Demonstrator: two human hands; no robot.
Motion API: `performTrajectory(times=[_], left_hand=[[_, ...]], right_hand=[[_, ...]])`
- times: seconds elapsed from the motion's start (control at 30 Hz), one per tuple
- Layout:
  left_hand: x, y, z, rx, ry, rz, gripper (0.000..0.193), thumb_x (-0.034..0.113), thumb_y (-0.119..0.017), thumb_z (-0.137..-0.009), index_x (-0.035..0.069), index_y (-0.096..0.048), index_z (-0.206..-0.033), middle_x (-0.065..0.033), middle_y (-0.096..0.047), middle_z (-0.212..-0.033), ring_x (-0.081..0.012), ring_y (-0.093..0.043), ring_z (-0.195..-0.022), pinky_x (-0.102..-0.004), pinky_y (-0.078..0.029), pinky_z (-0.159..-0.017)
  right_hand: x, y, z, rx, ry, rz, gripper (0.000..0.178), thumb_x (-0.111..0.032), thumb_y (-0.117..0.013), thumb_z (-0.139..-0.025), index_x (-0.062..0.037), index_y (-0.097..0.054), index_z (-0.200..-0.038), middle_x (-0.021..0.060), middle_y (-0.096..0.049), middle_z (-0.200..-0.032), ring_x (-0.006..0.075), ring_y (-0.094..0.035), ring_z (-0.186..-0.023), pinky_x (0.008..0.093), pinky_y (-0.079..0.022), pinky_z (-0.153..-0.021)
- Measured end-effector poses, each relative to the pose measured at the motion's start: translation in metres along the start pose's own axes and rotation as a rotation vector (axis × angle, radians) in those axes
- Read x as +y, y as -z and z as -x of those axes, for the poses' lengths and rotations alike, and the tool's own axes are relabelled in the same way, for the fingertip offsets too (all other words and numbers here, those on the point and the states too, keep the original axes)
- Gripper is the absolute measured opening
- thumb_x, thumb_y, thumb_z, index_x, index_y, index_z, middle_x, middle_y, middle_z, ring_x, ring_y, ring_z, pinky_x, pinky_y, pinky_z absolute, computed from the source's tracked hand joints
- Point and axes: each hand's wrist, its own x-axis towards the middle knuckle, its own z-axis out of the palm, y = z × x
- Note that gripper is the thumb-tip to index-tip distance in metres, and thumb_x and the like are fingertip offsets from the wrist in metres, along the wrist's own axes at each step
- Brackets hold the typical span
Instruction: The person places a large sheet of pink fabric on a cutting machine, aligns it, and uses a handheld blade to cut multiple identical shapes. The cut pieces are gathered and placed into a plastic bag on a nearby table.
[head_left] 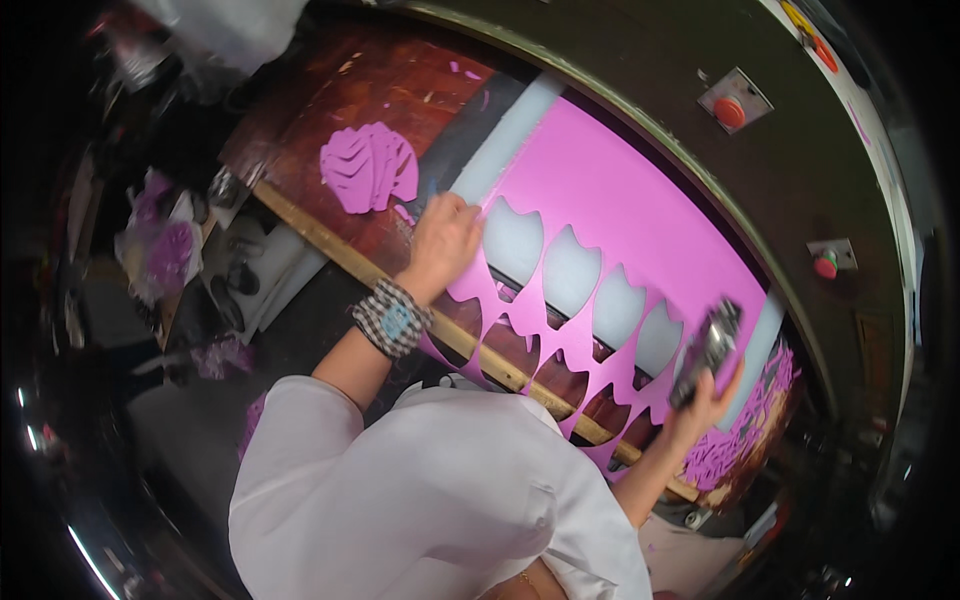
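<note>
A pink foam sheet [610,190] lies over a pale cutting board [512,132], with a row of vase-like holes cut through it. The cut, web-like part hangs toward me over the table's front edge. My left hand [445,243] is closed at the sheet's left edge, fingers curled on it; the fingertips are partly hidden. In my right hand [706,402] is a metal cutting die [708,350], held over the sheet's right end beside the last hole and blurred by motion. A stack of cut pink pieces [368,168] sits on the reddish wooden table [290,115] beyond my left hand.
The dark green machine beam [640,70] spans the far side, carrying a red button [729,111] and another red button [826,264]. Pink scraps [735,435] heap at the right. Clear bags with pink pieces [168,250] stand at far left. A wooden rail [335,240] edges the table.
</note>
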Motion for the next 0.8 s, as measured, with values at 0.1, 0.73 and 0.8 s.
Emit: performTrajectory(times=[0.1, 0.73, 0.8], left_hand=[[0.018, 0.001, -0.018, -0.094, 0.13, 0.004, 0.019, 0.018, -0.064, -0.083, 0.002, -0.061, -0.092, -0.0181, -0.057, -0.091, -0.0374, -0.059, -0.081, -0.0454, -0.048, -0.067], [0.003, -0.003, 0.009, -0.245, -0.063, 0.123, 0.018, 0.016, -0.062, -0.085, 0.006, -0.052, -0.074, -0.0094, -0.055, -0.071, -0.0274, -0.055, -0.071, -0.0386, -0.047, -0.064], [0.002, -0.001, 0.007, -0.251, -0.031, 0.167, 0.017, 0.016, -0.06, -0.086, 0.005, -0.052, -0.074, -0.0117, -0.055, -0.072, -0.0298, -0.055, -0.073, -0.0405, -0.046, -0.065]], right_hand=[[0.002, -0.08, -0.016, -0.156, -0.017, 0.123, 0.089, 0.002, -0.071, -0.073, -0.0102, -0.023, -0.147, 0.0231, -0.058, -0.12, 0.0199, -0.063, -0.088, 0.0283, -0.052, -0.071], [0.078, -0.29, -0.012, -0.234, 0.433, 0.91, 0.095, -0.012, -0.082, -0.066, 0.0038, -0.027, -0.141, 0.0243, -0.046, -0.133, 0.0352, -0.05, -0.12, 0.0361, -0.043, -0.099], [0.085, -0.276, -0.015, -0.326, 0.415, 0.747, 0.091, -0.018, -0.081, -0.068, 0.004, -0.028, -0.14, 0.0265, -0.043, -0.135, 0.0376, -0.048, -0.121, 0.0403, -0.041, -0.1]])
